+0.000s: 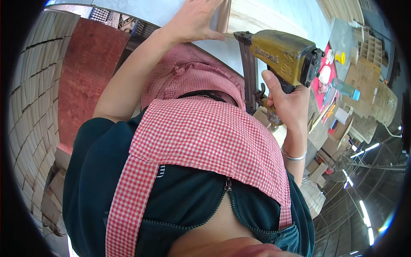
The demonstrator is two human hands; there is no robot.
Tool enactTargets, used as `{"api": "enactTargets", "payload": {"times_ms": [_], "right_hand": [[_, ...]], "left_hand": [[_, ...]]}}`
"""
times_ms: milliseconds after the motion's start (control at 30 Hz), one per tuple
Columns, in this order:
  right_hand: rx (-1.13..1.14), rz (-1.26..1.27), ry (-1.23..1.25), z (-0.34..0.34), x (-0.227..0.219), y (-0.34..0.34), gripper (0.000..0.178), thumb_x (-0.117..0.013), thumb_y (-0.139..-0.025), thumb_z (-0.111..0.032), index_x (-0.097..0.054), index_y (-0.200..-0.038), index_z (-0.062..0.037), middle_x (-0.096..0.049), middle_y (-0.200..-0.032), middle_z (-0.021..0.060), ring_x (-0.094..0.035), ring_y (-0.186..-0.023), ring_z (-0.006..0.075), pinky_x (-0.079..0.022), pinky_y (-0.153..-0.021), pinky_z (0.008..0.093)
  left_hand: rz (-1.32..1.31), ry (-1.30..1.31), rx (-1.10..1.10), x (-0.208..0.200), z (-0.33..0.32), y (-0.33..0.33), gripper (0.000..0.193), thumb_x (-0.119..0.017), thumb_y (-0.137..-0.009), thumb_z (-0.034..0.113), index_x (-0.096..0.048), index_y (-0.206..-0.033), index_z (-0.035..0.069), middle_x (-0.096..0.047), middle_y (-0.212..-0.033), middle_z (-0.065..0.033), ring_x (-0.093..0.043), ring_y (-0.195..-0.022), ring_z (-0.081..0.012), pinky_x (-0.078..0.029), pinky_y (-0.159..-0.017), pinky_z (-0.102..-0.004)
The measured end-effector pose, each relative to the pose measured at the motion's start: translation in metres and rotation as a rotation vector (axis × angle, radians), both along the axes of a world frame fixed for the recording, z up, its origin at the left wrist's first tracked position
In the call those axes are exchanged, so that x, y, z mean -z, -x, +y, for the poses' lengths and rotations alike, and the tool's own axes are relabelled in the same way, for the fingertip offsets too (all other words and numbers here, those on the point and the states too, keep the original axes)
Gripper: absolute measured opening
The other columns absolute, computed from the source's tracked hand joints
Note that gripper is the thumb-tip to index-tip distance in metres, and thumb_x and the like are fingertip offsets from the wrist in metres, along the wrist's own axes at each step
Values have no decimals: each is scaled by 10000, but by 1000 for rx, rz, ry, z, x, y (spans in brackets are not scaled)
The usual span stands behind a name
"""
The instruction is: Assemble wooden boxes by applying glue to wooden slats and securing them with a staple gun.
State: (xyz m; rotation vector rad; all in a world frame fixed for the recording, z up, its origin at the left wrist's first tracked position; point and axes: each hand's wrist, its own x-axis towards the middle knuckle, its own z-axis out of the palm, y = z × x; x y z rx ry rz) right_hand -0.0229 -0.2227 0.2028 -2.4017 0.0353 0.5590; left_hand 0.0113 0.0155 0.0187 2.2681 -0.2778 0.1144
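Head view: a worn yellow-and-black metal nail gun is seen beyond the red-and-white checked cloth apron, toward its right. Its black grip is enclosed by the right hand; the tool is judged heavy, rigid and best held there. Beyond the apron's middle, the left hand is spread beside a brown wooden strip; whether the two touch cannot be told. The left fingertips are cut off; the right fingers are largely hidden.
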Motion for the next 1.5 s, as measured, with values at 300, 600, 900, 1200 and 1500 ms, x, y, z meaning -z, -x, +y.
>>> {"api": "enactTargets", "payload": {"times_ms": [300,600,900,1200,1500], "right_hand": [[-10,-58,-54,8,3,4,334,-818,-875,-200,-685,-1064,41,-686,-788,86,-624,-620,144,-502,-528,246],[-37,-51,39,31,-11,-25,309,-805,-871,-168,-709,-1059,58,-739,-815,116,-665,-627,162,-519,-541,261],[-135,-47,155,42,-9,-40,319,-809,-870,-208,-723,-1013,64,-722,-725,98,-627,-553,134,-487,-496,257],[-343,-122,141,42,-16,-56,342,-819,-860,-220,-720,-998,76,-728,-746,118,-615,-546,150,-486,-495,265],[-40,-171,114,4,-19,-49,363,-819,-850,-251,-707,-971,72,-685,-686,94,-590,-512,142,-463,-463,257]], "left_hand": [[-170,35,16,5,6,1,1239,-883,-673,456,-193,-1573,-43,-402,-1501,-267,-427,-1376,-389,-290,-1184,-472],[-112,1,19,-3,6,0,1213,-870,-701,463,-196,-1568,-52,-378,-1533,-262,-401,-1413,-376,-269,-1202,-469],[-92,-44,2,0,9,3,1195,-862,-721,469,-201,-1563,-60,-357,-1555,-258,-367,-1446,-368,-252,-1217,-461],[-139,38,24,3,9,4,1190,-861,-720,472,-211,-1560,-65,-352,-1558,-259,-355,-1455,-368,-240,-1226,-463],[-155,42,-2,-2,9,4,1107,-835,-741,414,-250,-1558,-51,-386,-1542,-253,-372,-1445,-375,-241,-1218,-473]]}}
